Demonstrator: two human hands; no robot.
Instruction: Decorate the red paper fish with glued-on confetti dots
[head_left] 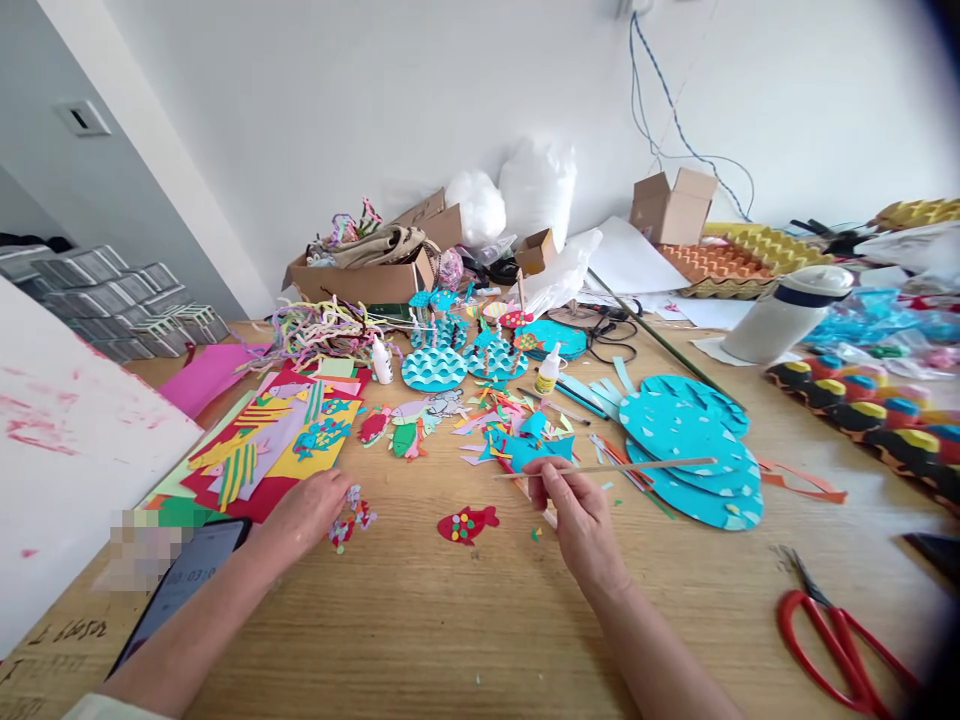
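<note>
The right hand (574,505) pinches a thin stick (660,465); the left hand (311,508) is at a heap of paper dots (358,520), its grip I cannot tell. A red paper fish (466,525) lies between the hands. Beyond stand a yellow-labelled bottle (548,374) and a white bottle (382,363), contents hidden, then a cardboard box (352,284) holding folded cloth (382,247)

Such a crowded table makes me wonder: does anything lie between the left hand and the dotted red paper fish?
Only paper confetti, right by the left hand; beyond it, wooden tabletop reaches the dotted red fish.
</note>
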